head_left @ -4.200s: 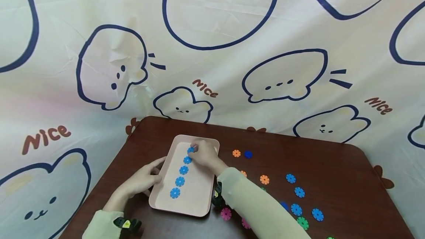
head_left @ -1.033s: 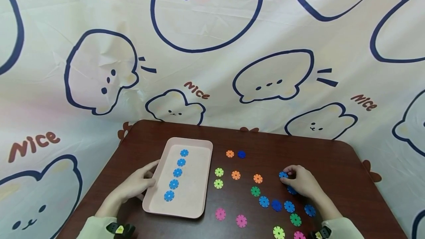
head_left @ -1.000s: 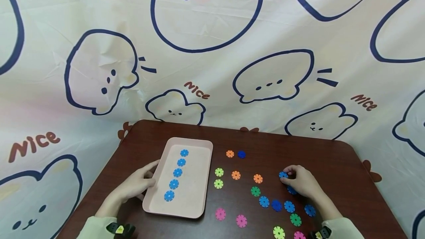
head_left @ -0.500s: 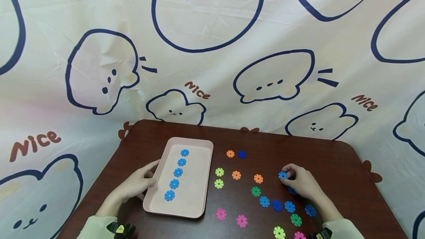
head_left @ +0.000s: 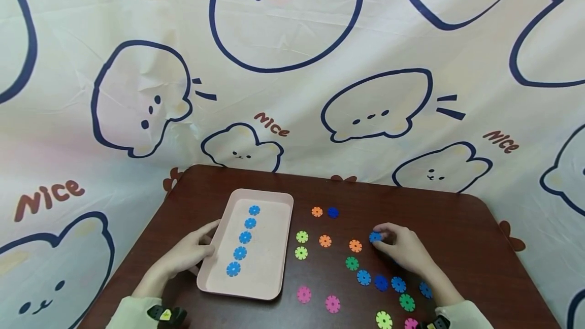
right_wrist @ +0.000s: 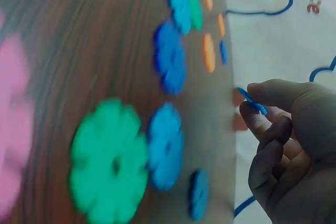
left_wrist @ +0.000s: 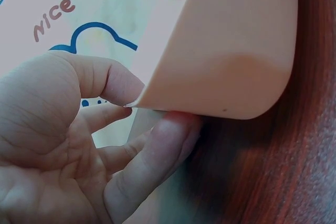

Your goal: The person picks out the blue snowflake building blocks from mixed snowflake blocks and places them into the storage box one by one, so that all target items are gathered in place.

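Note:
My right hand (head_left: pixel 407 250) pinches a light-blue notched plastic disc (head_left: pixel 375 236) between thumb and fingertips. In the right wrist view the pinched disc (right_wrist: pixel 252 102) shows edge-on, off the tabletop. My left hand (head_left: pixel 185 253) grips the left rim of a pale pink tray (head_left: pixel 267 248). The left wrist view shows the thumb at the rim of the tray (left_wrist: pixel 226 61) and other fingers (left_wrist: pixel 168 145) underneath. In the tray, several light-blue discs (head_left: pixel 245 237) form one slanting row along its length.
Loose discs lie right of the tray: orange (head_left: pixel 325 241), yellow-green (head_left: pixel 301 237), green (head_left: pixel 352 263), pink (head_left: pixel 303 295), dark blue (head_left: pixel 381 283) and light blue (head_left: pixel 398 284). The brown table (head_left: pixel 448 222) meets a cartoon-print cloth (head_left: pixel 292 95) behind.
From placing a blue disc at the tray row's far end, my right hand went to the table's right side and picked up another; it has since moved left with it. My left hand stays put.

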`<state>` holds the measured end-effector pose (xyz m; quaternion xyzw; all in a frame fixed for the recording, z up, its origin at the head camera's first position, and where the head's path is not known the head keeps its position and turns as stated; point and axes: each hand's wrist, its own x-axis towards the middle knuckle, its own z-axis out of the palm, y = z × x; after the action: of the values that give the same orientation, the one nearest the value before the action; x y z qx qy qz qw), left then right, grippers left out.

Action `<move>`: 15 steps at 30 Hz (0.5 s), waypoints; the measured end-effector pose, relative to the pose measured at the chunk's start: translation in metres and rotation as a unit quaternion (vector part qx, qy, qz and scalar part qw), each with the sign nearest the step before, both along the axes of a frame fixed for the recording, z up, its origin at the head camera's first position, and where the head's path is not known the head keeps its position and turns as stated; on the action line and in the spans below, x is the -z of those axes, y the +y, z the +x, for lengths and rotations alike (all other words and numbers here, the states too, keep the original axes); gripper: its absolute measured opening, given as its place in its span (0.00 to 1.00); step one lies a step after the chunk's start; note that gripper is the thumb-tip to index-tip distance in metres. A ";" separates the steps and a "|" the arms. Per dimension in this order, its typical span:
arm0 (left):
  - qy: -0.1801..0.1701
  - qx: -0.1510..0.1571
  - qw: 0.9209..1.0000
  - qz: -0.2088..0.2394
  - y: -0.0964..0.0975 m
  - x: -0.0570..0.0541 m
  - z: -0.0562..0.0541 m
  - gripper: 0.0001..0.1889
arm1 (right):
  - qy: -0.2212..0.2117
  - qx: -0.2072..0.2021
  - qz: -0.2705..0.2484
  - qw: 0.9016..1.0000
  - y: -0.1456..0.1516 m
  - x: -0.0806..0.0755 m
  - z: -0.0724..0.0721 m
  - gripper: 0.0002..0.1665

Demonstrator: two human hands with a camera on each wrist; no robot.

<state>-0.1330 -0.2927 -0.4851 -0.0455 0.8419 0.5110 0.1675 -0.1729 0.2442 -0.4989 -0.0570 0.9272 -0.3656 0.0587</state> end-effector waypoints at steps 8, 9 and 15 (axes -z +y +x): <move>0.000 0.001 1.000 -0.001 0.000 0.000 0.000 0.40 | 0.011 -0.043 -0.035 0.998 -0.047 -0.014 0.008 0.16; -0.001 0.000 1.000 -0.001 0.000 -0.001 0.001 0.40 | 0.011 -0.053 -0.039 0.998 -0.054 -0.015 0.010 0.16; -0.002 -0.001 1.000 -0.003 0.000 -0.001 0.001 0.40 | 0.017 -0.115 -0.049 0.992 -0.091 -0.021 0.017 0.17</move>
<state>-0.1320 -0.2927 -0.4842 -0.0479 0.8429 0.5088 0.1681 -0.1557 0.1535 -0.4781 -0.1721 0.8962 -0.4005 0.0822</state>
